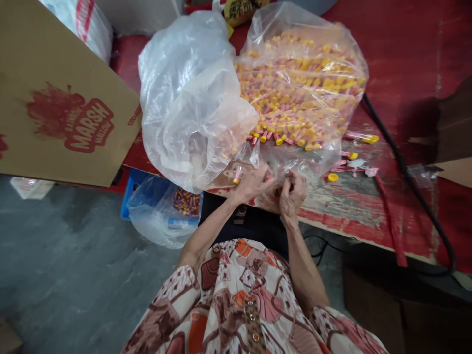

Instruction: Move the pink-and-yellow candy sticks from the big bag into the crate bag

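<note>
My left hand [254, 184] is at the table's front edge, its fingers bent together with a bit of pink at the tips that is too small to name. Beside its thumb side lies a small clear tube with a yellow cap [236, 177]. Just to the right, my right hand [293, 194] has its fingers curled in; what they hold, if anything, is hidden. Both hands are in front of a large clear plastic bag [302, 29] full of small pink tubes with yellow caps [291, 110]. Several tubes spill from its mouth toward my hands.
A crumpled translucent bag [184, 88] stands at the left, beside a cardboard box [66, 123]. Below sits a blue crate [129, 196] with more tubes. Loose caps [333, 177] and scraps lie right of my hands, near a black cable [409, 182] crossing the red table [401, 49].
</note>
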`<action>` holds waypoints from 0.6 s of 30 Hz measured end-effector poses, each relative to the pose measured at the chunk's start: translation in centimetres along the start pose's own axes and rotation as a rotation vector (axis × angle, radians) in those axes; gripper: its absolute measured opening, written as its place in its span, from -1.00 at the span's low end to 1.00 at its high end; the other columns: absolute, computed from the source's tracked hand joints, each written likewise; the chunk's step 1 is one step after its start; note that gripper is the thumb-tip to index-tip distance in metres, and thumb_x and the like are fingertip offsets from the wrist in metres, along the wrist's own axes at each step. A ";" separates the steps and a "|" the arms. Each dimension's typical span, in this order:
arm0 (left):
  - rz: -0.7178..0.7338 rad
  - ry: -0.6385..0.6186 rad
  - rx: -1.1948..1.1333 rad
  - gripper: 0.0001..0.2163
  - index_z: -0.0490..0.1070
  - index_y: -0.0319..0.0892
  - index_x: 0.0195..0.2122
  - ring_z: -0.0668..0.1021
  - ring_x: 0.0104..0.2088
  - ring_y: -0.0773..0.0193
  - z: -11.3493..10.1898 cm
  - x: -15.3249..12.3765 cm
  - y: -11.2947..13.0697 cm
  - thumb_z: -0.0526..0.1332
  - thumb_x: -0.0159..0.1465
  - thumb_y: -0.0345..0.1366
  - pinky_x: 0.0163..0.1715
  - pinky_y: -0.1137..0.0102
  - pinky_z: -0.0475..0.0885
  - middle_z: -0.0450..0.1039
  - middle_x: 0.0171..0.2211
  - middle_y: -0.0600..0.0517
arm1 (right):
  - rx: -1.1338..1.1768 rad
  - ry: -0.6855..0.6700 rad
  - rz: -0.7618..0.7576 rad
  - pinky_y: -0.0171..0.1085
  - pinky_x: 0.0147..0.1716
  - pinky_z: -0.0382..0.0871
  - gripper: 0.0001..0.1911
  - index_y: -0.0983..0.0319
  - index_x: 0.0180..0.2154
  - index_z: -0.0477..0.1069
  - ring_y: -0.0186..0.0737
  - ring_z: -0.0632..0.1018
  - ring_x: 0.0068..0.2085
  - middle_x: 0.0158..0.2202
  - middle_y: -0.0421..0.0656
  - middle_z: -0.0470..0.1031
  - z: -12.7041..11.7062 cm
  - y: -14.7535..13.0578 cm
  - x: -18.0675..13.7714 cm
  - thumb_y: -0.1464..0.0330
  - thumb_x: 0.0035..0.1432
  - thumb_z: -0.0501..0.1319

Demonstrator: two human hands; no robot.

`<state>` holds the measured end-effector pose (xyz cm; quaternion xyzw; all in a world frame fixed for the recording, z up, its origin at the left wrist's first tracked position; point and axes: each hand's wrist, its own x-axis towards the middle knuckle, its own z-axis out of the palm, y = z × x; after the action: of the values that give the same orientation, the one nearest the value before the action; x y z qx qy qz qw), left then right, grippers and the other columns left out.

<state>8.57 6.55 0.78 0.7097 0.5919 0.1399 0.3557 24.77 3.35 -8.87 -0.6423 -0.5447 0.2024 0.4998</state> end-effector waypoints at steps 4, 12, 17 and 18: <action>0.067 -0.036 0.308 -0.88 0.56 -0.17 0.10 0.76 0.00 -0.10 0.7 -1.2 0.9 0.28 0.59 -0.39 0.00 0.19 0.60 0.71 -0.07 -0.20 | -0.004 0.024 -0.005 0.06 0.21 0.61 -0.60 0.17 0.17 0.60 0.05 0.65 0.11 0.10 0.06 0.64 0.0 -0.3 0.0 0.23 0.52 0.10; 0.100 0.100 0.347 -0.88 0.55 -0.15 0.06 0.68 0.11 -0.10 1.6 -1.6 0.5 0.22 0.61 -0.34 0.07 0.17 0.59 0.64 0.00 -0.21 | -0.019 -0.028 -0.044 0.08 0.23 0.60 -0.60 0.16 0.19 0.59 0.06 0.63 0.12 0.10 0.06 0.63 -0.2 -0.5 0.6 0.22 0.53 0.09; 0.151 0.143 0.324 -0.90 0.55 -0.14 -0.01 0.65 0.07 -0.04 1.7 -1.9 -0.6 0.25 0.54 -0.42 0.00 0.22 0.60 0.60 0.02 -0.18 | -0.057 -0.076 -0.146 0.10 0.22 0.60 -0.56 0.14 0.29 0.55 0.09 0.61 0.14 0.12 0.07 0.59 2.2 -0.8 5.6 0.30 0.53 0.09; 0.163 0.169 0.317 -0.89 0.54 -0.13 -0.03 0.65 0.04 -0.01 1.7 -2.1 -0.6 0.23 0.55 -0.42 -0.01 0.24 0.60 0.58 0.01 -0.17 | -0.066 -0.097 -0.159 0.12 0.23 0.60 -0.56 0.14 0.28 0.55 0.10 0.61 0.15 0.13 0.08 0.59 3.0 -0.8 6.9 0.33 0.52 0.08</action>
<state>8.61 4.08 -0.33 0.7880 0.5749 0.1322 0.1762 24.20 10.76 -7.45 -0.6025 -0.6241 0.1749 0.4658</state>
